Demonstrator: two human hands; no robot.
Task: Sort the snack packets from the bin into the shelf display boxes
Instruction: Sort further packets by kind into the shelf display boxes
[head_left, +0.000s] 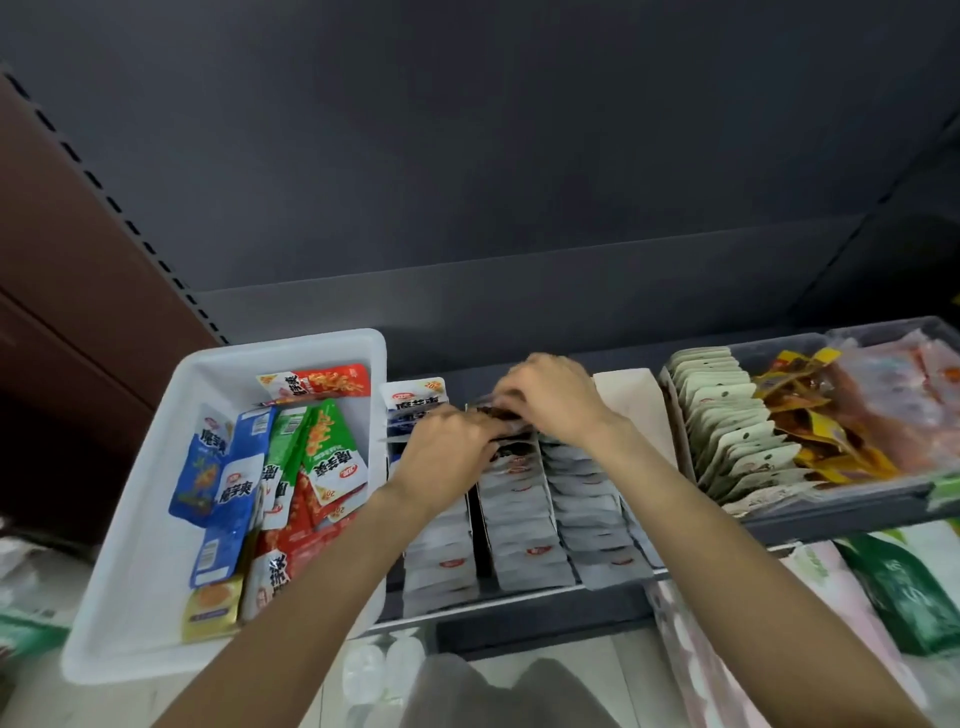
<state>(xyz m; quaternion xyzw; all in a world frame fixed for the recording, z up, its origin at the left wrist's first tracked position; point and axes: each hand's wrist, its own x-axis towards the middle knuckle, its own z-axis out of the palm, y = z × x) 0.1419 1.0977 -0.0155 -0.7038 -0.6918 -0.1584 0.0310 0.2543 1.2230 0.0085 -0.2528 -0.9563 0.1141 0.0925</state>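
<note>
Head view shows a dark snack packet (501, 413) pinched by both hands at the back of the middle display box (519, 519), likely so it slots in upright like the rows behind it. Left hand (447, 457) and right hand (550, 405) each grip 1 side. More packets (311, 467) wait in the white bin (156, 519) just left of the boxes.

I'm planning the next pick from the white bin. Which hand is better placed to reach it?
The left hand, probably. It works right beside the white bin, whose packets lie just to its left. The right hand sits farther over, above the display boxes, and would have to cross the left arm.
</note>
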